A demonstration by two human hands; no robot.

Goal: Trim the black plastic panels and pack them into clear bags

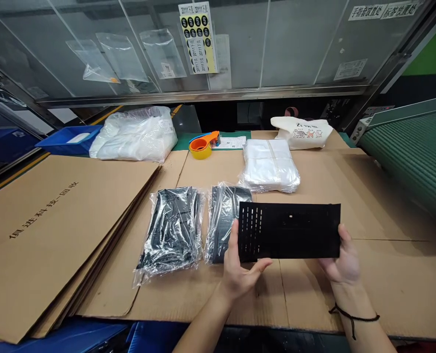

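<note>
Both hands hold up a black perforated sheet-metal panel [289, 230] by its short ends, just above the cardboard-covered bench [313, 289]. My left hand [240, 264] grips the slotted end, with the thumb across the front. My right hand [343, 257] supports the far end from below and behind. To the left of the panel lie two clear plastic bags holding black metal parts [171, 230] [223, 220], the nearer bag partly behind the panel. A stack of clear plastic bags [269, 166] lies beyond the panel.
An orange tape dispenser [203, 145], a white tote bag [301, 133] and a large white plastic bundle [137, 137] sit at the bench's far side. A blue tray [68, 139] stands far left, flattened cartons [56, 235] lie left, and a green conveyor [412, 152] runs right.
</note>
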